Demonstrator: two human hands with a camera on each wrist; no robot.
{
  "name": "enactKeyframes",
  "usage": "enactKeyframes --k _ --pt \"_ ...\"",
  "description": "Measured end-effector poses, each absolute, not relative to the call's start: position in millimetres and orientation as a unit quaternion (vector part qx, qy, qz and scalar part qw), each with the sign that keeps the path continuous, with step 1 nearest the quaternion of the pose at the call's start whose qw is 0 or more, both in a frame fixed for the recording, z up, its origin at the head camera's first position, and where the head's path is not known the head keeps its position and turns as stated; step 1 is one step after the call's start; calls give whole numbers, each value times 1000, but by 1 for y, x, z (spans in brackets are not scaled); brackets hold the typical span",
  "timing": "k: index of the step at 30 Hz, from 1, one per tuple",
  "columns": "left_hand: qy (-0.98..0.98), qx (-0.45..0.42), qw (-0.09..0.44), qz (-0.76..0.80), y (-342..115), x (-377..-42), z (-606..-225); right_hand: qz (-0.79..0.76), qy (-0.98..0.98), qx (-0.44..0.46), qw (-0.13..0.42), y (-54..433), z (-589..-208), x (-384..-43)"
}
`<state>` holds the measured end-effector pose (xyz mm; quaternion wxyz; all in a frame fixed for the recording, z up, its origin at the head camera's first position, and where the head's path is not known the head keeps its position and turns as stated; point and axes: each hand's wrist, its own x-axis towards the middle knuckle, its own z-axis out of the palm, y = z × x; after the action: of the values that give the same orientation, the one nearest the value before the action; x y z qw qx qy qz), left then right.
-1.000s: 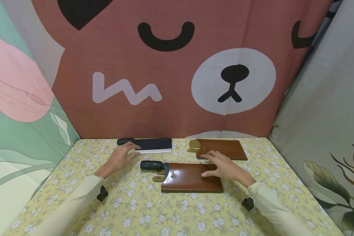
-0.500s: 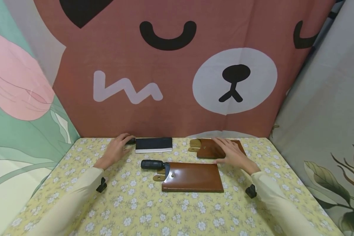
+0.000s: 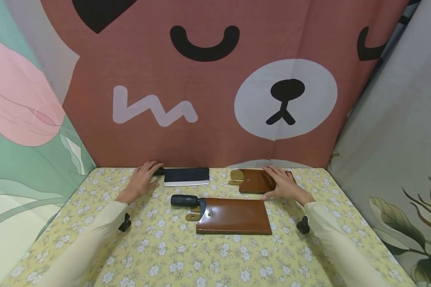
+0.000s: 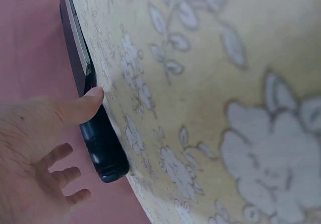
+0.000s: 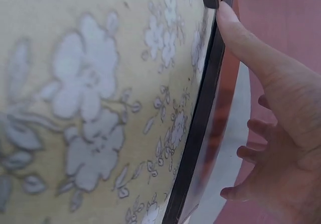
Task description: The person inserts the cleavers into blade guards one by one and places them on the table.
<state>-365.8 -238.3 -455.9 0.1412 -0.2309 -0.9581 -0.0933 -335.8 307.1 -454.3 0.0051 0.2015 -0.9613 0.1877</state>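
Note:
At the back left of the table lies a bare cleaver (image 3: 188,174), its bright edge facing me. My left hand (image 3: 140,182) is at its black handle (image 4: 104,146); in the left wrist view the thumb overlaps the handle and the other fingers spread loosely beyond it. My right hand (image 3: 284,185) hovers over or rests on an empty-looking brown leather sheath (image 3: 255,180) at the back right, fingers extended; contact is unclear. Nearer me, a second cleaver sits in another brown sheath (image 3: 237,217), with its black handle (image 3: 184,200) sticking out leftward.
A yellow floral cloth (image 3: 186,259) covers the table. Behind the table's back edge hangs a brown bear-print curtain (image 3: 215,131). Patterned fabric hangs at the left (image 3: 25,131) and right (image 3: 391,139) sides.
My left hand moved left from beside the blade to the bare cleaver's handle. My right hand moved from above the front sheath back to the rear sheath. Cleavers and sheaths stayed put.

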Motion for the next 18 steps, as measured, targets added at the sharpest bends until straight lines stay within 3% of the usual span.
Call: enactKeyframes --k 18 --pt "-970 -215 102 -55 -240 -380 -457 171 -959 203 -101 310 -450 -361"
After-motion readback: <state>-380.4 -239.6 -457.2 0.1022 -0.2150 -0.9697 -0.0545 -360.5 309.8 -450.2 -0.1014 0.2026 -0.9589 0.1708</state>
